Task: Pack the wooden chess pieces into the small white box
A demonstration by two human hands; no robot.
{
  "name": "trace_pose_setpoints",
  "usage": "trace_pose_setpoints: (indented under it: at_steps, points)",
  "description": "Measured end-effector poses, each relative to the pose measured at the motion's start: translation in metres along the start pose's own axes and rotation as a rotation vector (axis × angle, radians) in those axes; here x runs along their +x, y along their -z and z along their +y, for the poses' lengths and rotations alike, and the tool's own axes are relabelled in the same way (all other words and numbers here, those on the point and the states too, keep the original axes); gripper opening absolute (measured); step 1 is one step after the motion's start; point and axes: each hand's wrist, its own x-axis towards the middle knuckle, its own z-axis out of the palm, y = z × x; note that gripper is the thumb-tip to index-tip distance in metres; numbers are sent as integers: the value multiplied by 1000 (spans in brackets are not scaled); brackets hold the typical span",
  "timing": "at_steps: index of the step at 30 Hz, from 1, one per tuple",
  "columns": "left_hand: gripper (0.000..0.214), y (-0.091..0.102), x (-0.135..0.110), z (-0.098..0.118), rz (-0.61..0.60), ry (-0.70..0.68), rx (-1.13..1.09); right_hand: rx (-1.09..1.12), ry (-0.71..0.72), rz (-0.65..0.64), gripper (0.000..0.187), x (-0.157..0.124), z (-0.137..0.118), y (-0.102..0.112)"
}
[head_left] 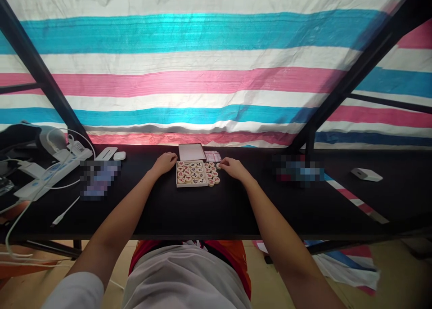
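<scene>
A shallow white box point(192, 186) on the black table holds several rows of round Chinese chess pieces point(191, 169) with red and black characters. More loose pieces point(211, 181) lie along its right side. My right hand point(233, 167) is closed at the fingertips on a Chinese chess piece point(219, 166) at the right edge of that loose group. At the box's upper left corner rests my left hand point(164, 162), palm down with loosely bent fingers and no piece visible in it. Whether it touches the box is unclear.
Behind the box lie its lid point(191, 152) and a pink printed paper point(212, 156). A power strip point(54, 174) with cables, a white case point(119, 156) and a blurred-out item point(100, 178) are at left. A small white device point(366, 174) sits right. Striped sheeting point(189, 82) hangs behind.
</scene>
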Motion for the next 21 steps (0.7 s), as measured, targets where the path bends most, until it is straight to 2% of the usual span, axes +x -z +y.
trace_pose_setpoints:
  at_steps: [11, 21]
  points:
    - [28, 3, -2, 6, -12, 12, 51, 78, 65, 8, 18, 1, -2, -3]
    - [28, 3, -2, 6, -19, 14, 77, 55, 87, -6, 21, 1, -3, -3]
